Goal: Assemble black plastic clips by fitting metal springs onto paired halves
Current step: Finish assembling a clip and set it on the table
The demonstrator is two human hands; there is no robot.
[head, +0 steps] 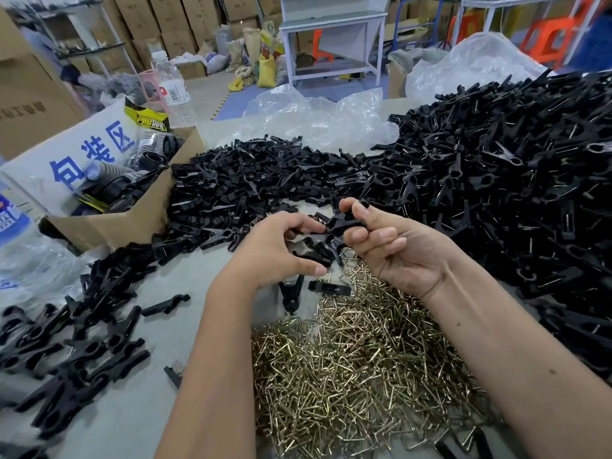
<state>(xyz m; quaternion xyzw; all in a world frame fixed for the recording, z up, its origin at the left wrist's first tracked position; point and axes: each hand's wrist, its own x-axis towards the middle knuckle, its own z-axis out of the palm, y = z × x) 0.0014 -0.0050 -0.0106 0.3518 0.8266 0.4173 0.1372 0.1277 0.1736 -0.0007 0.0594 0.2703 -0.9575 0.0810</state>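
- The right hand (394, 246) holds black clip halves (342, 223) above the middle of the table (139, 402), thumb and curled forefinger pinching them; how many pieces sit in that grip is hard to make out, since the fingers cover much of them.
- The left hand (281, 250) meets the same pieces from the left, its fingertips curled onto their near end. Whether a spring is already between those fingers cannot be told.
- Under both hands lie a few more loose halves, partly hidden by the palms; one assembled clip (291, 293) and one single half (329, 288) show just below the left thumb.
- The heap of brass-coloured metal springs (357, 366) spreads toward the table's near edge, between the two forearms, which cover its sides; its lower part is cut off by the frame.
- A pile of unassembled halves (238, 187) fills the middle of the table beyond the hands.
- A far larger mound of finished clips (510, 167) rises along the right edge and runs out of view.
- More clips (73, 349) are scattered by the left edge, blurred.
- An open cardboard box (132, 223) of dark parts stands at the far left corner, with a clear plastic bottle (174, 91) behind it.
- Crumpled clear plastic bags (318, 117) lie along the far edge.
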